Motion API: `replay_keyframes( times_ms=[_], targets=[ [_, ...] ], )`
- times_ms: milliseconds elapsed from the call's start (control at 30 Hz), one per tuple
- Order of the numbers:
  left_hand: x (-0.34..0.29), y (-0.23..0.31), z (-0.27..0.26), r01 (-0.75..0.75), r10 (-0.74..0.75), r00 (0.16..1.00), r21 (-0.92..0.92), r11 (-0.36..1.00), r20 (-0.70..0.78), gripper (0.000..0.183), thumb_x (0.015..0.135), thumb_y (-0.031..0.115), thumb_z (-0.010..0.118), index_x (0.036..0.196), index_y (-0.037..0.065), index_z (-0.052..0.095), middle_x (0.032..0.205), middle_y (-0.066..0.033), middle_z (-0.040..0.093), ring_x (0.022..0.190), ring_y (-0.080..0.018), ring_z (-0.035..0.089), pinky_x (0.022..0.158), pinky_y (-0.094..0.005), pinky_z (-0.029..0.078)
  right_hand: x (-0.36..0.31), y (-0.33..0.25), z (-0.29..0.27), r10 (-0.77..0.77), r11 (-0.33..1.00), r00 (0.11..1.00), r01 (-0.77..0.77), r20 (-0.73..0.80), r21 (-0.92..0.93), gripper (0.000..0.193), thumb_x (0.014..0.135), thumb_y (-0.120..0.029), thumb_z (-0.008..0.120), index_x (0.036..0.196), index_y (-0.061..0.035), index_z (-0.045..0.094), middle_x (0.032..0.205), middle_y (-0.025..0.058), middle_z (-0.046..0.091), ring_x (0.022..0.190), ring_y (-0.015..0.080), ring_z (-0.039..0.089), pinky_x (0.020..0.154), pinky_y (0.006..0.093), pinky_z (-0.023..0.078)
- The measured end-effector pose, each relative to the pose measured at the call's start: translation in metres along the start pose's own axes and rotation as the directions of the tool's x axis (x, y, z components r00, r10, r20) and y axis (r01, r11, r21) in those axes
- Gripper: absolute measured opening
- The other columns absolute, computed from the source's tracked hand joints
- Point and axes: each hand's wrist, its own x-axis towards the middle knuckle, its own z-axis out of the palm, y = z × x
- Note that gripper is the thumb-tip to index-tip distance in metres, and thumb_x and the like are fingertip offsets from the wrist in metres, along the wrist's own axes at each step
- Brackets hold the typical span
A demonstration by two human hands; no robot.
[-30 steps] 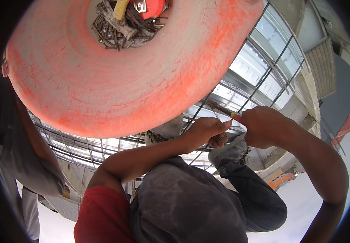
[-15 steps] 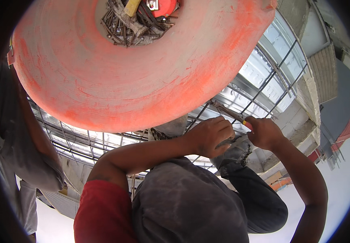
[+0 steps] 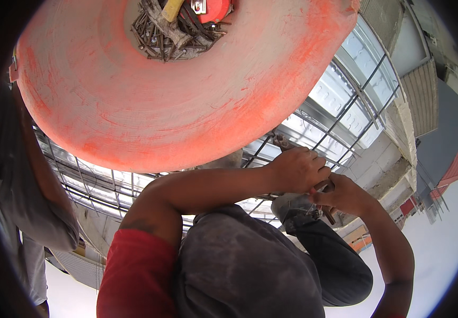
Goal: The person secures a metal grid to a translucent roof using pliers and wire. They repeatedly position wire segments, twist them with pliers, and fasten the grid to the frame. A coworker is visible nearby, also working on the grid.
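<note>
Underfoot, a grid of steel rebar lies over ribbed metal decking. Both hands meet at one bar crossing: the left hand clenches a rusty tool, the right hand grips red-handled pliers. An orange basin holding tie wire fills the upper view.

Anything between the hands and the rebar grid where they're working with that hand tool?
Nothing visible. The left hand and right hand are already at the rebar grid, closed around a pincer-like tool whose handles show below the hands. The big orange basin sits up and left of them, not in between.
</note>
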Motion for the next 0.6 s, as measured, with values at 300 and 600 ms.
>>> replay_keyframes(
  times_ms=[300, 600],
  targets=[
    [0.045, -0.002, 0.000, 0.344, -0.340, 0.922, 0.011, 0.939, 0.183, 0.025, 0.084, 0.028, 0.068, 0.095, 0.006, 0.063, 0.088, -0.0109, 0.067, 0.083, -0.0274, 0.070, 0.070, -0.0392, 0.055, 0.027, 0.040, -0.014, -0.572, 0.575, 0.696, -0.039, -0.435, -0.817, 0.019, 0.079, -0.011, 0.066, 0.097, -0.0053, 0.064, 0.085, 0.0127, 0.064, 0.079, 0.0334, 0.066, 0.069, 0.0451, 0.053],
    [0.035, -0.007, 0.014, 0.271, -0.274, 0.961, 0.053, 0.961, 0.047, 0.013, 0.085, 0.015, 0.060, 0.094, 0.005, 0.060, 0.087, -0.0096, 0.066, 0.083, -0.0249, 0.069, 0.070, -0.0371, 0.055, 0.038, 0.048, -0.023, -0.606, 0.568, 0.689, 0.023, -0.399, -0.823, 0.013, 0.080, -0.009, 0.064, 0.094, -0.0075, 0.063, 0.082, 0.0130, 0.064, 0.076, 0.0357, 0.065, 0.068, 0.0472, 0.053]
  ],
)
